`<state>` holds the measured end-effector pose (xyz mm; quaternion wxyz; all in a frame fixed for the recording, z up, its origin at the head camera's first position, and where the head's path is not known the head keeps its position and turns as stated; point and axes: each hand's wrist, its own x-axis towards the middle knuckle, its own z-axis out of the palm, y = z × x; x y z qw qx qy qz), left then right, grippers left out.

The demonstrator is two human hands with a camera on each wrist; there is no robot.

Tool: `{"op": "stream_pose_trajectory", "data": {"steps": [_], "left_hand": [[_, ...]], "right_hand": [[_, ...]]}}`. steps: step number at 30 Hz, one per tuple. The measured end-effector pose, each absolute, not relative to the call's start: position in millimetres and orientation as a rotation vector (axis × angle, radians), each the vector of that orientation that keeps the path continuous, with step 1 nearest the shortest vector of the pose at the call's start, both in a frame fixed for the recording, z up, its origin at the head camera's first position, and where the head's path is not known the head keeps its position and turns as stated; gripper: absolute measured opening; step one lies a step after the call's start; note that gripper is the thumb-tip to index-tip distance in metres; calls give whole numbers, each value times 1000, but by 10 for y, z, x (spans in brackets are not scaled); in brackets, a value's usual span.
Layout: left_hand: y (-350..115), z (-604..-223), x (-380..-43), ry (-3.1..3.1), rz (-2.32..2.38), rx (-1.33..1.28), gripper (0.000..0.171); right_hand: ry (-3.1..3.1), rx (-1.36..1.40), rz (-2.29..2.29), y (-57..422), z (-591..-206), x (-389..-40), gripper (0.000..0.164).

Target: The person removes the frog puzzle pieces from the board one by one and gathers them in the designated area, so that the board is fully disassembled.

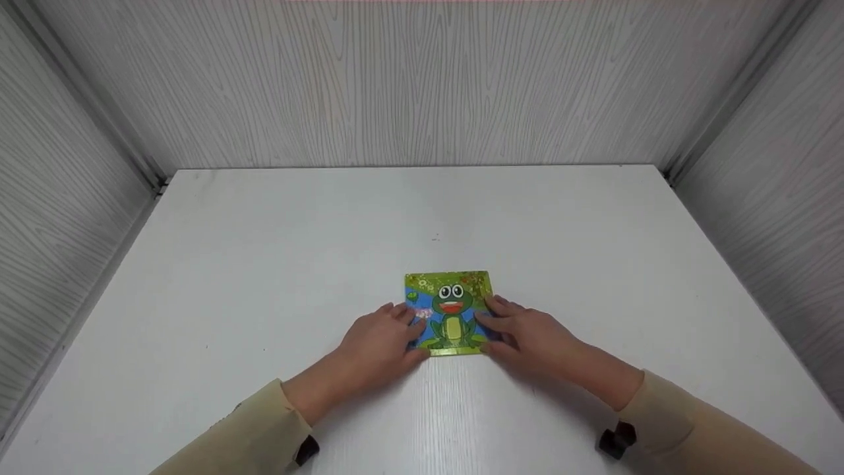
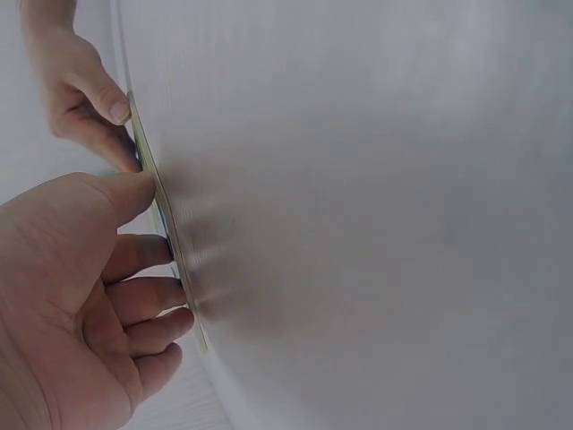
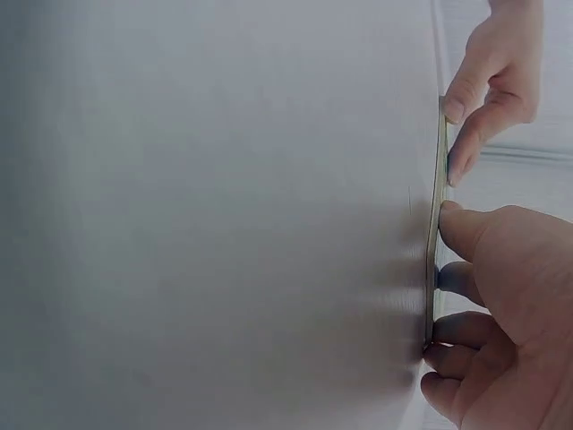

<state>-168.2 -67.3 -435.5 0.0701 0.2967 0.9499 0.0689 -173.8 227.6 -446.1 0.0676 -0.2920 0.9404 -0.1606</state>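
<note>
A square frog puzzle board [image 1: 453, 328] with a green and blue picture lies on the white table in the head view. My left hand [image 1: 377, 343] holds its left side, thumb at the near corner and fingertips over the picture's edge. On the opposite side, my right hand [image 1: 537, 340] holds it the same way, its thumb near the front right corner. Seen nearly edge-on in the left wrist view, the board [image 2: 166, 215] is a thin strip with curled fingers against it. The right wrist view shows its thin edge [image 3: 435, 224] too, with both thumbs touching it.
The white tabletop [image 1: 264, 251] extends around the board on all sides. A grey wood-grain panel [image 1: 422, 86] closes off the back, with similar panels at the left [image 1: 59, 198] and right [image 1: 771, 171]. Beige sleeves [image 1: 244, 429] cover both forearms.
</note>
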Motion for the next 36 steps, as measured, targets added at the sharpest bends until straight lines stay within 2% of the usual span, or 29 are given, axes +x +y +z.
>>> {"op": "stream_pose_trajectory", "data": {"steps": [6,12,18,23,30,36], "left_hand": [[-695,-4360,-1613,2863,200,925,57],[-731,-4361,-1551,2885,218,995,53],[-755,-4377,-1528,2884,221,1019,53],[-755,-4370,-1563,2873,232,1028,55],[-707,-4256,-1745,2870,492,1074,47],[-526,-4189,-2083,2703,888,1015,42]], "right_hand": [[2798,-873,-483,2319,-4443,-1666,63],[2788,-999,-466,2370,-4432,-1642,62],[2749,-1153,-487,2432,-4461,-1656,51],[2710,-1164,-591,2469,-4502,-1682,44],[2681,-1135,-641,2493,-4501,-1696,44],[2674,-1133,-638,2482,-4491,-1706,43]]}}
